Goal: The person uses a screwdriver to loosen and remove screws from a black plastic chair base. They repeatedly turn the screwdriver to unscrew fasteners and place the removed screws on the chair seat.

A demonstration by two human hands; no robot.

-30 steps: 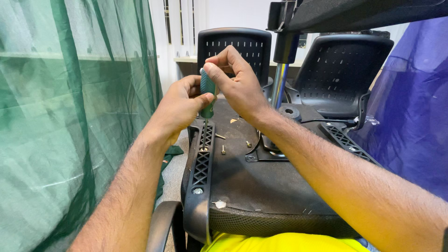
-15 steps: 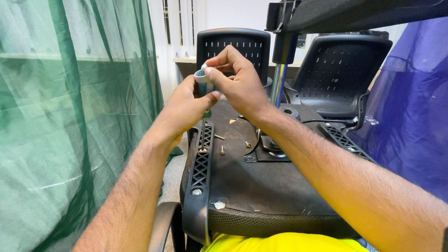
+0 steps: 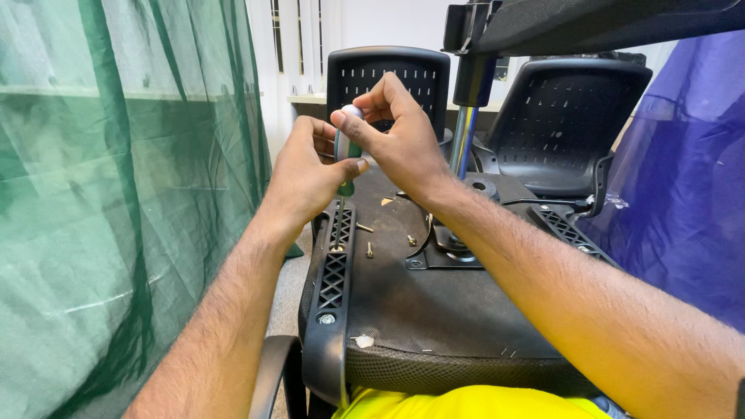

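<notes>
Green netting (image 3: 116, 194): a sheer curtain fills the left third of the frame, draped in folds from top to bottom.
Blue sheet (image 3: 683, 178): a purple-blue cover hangs down the right edge.
Overturned chair seat (image 3: 434, 302): its black underside lies across our lap at lower centre, mesh edge toward us, above a strip of yellow cloth (image 3: 466, 405).
Chair backs: two black perforated shells, one (image 3: 388, 77) at upper centre, one (image 3: 566, 124) at upper right.
Armrest bracket (image 3: 335, 271): a latticed black strip runs along the seat's left side, a bolt head near its lower end.
Left hand (image 3: 303, 178): centre frame, our fingers are curled closed around the lower handle of the screwdriver.
Right hand (image 3: 396, 140): just right of it, thumb and fingers pinch the handle's top.
Screwdriver (image 3: 346, 167): green-handled, upright between both hands, its shaft reaching down to the bracket's upper end.
Loose screws (image 3: 370, 249): a few lie on the seat, just right of the bracket.
</notes>
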